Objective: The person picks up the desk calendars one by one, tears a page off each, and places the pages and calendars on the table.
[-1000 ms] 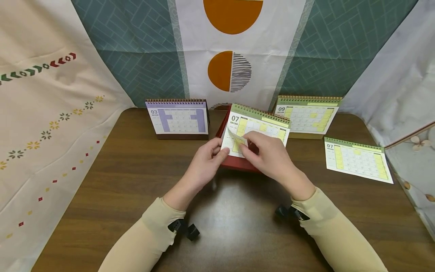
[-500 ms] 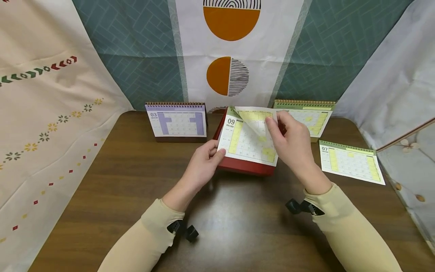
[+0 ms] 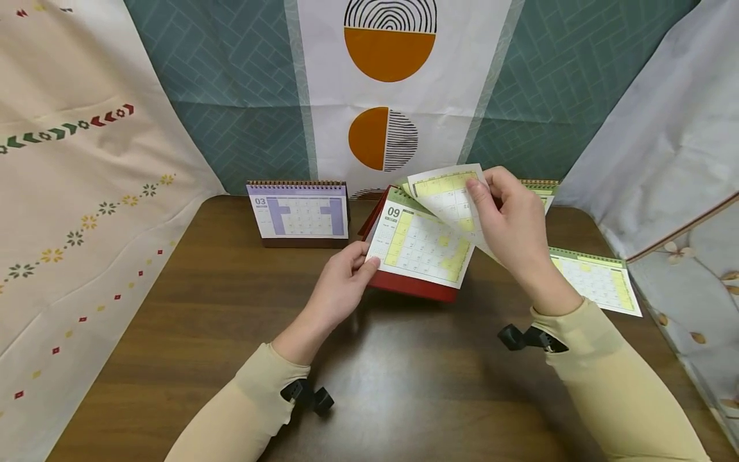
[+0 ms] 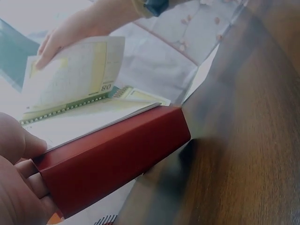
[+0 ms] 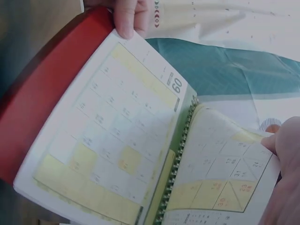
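Observation:
A desk calendar (image 3: 424,247) with a red base (image 3: 414,286) is tilted between both hands, its front page marked 09. My left hand (image 3: 343,276) grips its lower left corner, the thumb over the page edge and the fingers against the base in the left wrist view. My right hand (image 3: 516,221) pinches a raised calendar page (image 3: 447,186) between thumb and fingers, up and to the right. In the left wrist view the raised page (image 4: 86,70) reads 08 upside down and meets the green spiral top. In the right wrist view this page (image 5: 220,161) curves away from the binding.
A purple calendar (image 3: 303,215) marked 03 stands at the back left of the brown table (image 3: 219,321). Behind my right hand, another green calendar (image 3: 543,189) is mostly hidden. A loose calendar sheet (image 3: 600,282) lies at the right, partly covered by my right forearm.
My right hand has moved up and right, lifting the pinched page. The front page read 07 earlier and now reads 09. My left hand keeps its hold on the corner.

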`<control>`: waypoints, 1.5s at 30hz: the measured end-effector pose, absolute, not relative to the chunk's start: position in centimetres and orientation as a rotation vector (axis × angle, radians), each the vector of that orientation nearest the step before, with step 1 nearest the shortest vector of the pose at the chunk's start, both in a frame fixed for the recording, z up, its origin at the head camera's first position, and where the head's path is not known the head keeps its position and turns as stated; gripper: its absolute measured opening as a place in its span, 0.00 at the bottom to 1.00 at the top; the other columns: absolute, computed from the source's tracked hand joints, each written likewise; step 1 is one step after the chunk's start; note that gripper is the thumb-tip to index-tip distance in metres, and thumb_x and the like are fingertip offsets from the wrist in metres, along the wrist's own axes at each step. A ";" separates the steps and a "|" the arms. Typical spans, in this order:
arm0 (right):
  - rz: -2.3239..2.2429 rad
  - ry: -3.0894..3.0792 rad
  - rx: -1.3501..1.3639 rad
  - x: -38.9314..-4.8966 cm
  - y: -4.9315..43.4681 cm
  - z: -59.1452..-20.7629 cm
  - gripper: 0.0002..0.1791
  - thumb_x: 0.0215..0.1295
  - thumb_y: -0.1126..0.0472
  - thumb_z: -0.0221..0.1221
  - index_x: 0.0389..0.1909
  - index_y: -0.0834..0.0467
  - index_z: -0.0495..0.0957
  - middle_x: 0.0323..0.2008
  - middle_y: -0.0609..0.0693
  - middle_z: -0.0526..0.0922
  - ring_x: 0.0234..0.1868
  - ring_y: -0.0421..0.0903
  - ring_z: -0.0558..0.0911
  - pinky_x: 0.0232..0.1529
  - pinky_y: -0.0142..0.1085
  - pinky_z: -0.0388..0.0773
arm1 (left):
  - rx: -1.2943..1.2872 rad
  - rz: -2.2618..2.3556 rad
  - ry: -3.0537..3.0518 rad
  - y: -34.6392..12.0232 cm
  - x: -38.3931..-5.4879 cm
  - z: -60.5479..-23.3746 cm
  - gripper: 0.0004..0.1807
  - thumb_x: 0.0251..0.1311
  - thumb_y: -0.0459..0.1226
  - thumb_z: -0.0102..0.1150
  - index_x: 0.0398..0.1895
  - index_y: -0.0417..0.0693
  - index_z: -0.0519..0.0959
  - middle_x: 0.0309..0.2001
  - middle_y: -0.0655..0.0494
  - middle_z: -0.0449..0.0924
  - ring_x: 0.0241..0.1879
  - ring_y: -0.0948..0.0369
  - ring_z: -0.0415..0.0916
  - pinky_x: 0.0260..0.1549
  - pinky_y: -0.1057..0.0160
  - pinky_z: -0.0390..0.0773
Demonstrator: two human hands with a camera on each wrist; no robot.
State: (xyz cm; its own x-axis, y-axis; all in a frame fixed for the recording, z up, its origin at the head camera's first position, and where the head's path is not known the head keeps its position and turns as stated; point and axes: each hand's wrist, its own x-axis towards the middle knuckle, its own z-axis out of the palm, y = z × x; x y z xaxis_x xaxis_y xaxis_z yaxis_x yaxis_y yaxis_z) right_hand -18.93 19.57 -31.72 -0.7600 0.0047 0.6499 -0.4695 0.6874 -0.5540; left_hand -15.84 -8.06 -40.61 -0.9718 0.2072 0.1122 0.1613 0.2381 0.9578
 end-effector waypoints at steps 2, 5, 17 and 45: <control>1.001 -2.281 0.323 -18.9 19.8 -31.4 0.16 0.84 0.52 0.63 0.37 0.59 0.81 0.19 0.50 0.68 0.22 0.42 0.64 0.25 0.34 0.57 | 0.381 1.872 2.462 -8.2 -15.8 -40.5 0.13 0.81 0.33 0.61 0.62 0.38 0.82 0.52 0.48 0.92 0.44 0.58 0.88 0.49 0.56 0.80; 1.034 -2.298 0.287 -18.9 20.0 -31.2 0.16 0.83 0.52 0.64 0.38 0.60 0.82 0.20 0.51 0.72 0.22 0.42 0.66 0.25 0.32 0.58 | 0.405 1.862 2.478 -8.4 -15.7 -40.4 0.11 0.81 0.33 0.61 0.60 0.39 0.82 0.50 0.49 0.92 0.42 0.59 0.88 0.47 0.57 0.79; 1.220 -2.166 0.109 -19.9 21.0 -30.0 0.17 0.84 0.54 0.62 0.45 0.66 0.83 0.22 0.36 0.81 0.24 0.34 0.80 0.25 0.24 0.73 | 0.406 1.881 2.473 -8.5 -15.5 -40.1 0.11 0.81 0.31 0.61 0.60 0.39 0.82 0.51 0.48 0.92 0.43 0.59 0.87 0.48 0.57 0.78; 1.348 -2.117 -0.347 -22.9 31.3 -30.6 0.11 0.84 0.49 0.58 0.38 0.48 0.77 0.22 0.40 0.72 0.25 0.37 0.75 0.22 0.25 0.65 | 0.395 1.859 2.448 -10.1 -15.2 -40.1 0.12 0.81 0.32 0.61 0.62 0.40 0.82 0.50 0.47 0.92 0.42 0.56 0.87 0.43 0.58 0.77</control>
State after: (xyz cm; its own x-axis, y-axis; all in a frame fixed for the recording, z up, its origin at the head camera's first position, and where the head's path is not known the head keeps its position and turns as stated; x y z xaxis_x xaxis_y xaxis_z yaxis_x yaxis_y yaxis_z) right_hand -22.94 31.29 -30.56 -0.7869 0.5122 0.3440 -0.0950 0.4503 -0.8878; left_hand -15.19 -10.11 -40.15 -0.9666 0.2269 0.1194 0.1758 0.2478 0.9527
